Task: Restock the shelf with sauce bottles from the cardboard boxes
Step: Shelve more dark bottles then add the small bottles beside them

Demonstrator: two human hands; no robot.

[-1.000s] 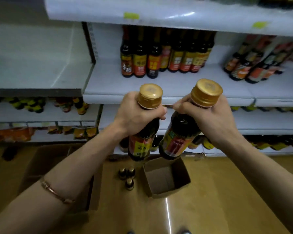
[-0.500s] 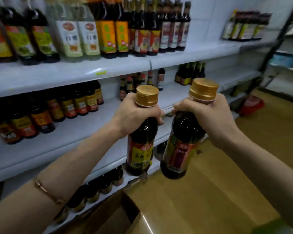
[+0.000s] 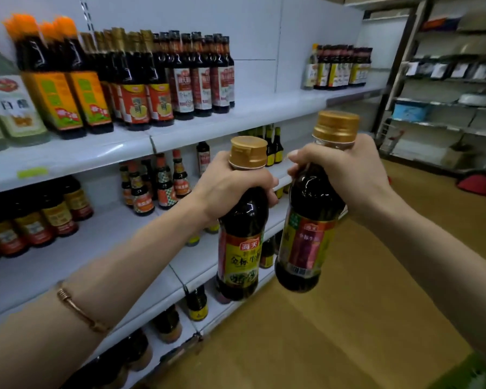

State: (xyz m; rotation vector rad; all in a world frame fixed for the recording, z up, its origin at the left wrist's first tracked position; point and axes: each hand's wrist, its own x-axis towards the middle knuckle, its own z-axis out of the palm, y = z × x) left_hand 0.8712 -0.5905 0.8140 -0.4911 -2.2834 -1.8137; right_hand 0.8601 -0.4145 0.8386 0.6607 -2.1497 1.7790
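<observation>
The left hand (image 3: 230,189) wraps its fingers tight round the neck of a dark soy sauce bottle (image 3: 243,245) with a ribbed gold cap and a glossy yellow-and-red label. The right hand (image 3: 348,175) clamps the neck of a second soy sauce bottle (image 3: 310,237), tilted slightly. Both bottles hang in the air, close together, in front of the white metal shelf (image 3: 118,153) stocked with dark bottles. A thin bracelet (image 3: 79,311) circles the left forearm.

A shop aisle, most likely a small grocery: long white tiered shelves (image 3: 129,148) carry rows of labelled sauce bottles (image 3: 180,80) set facing outward, a green price tag (image 3: 32,173) sticks to a shelf edge, and metal racks (image 3: 443,80) of packaged goods stand beyond the wood-look floor (image 3: 362,318)
</observation>
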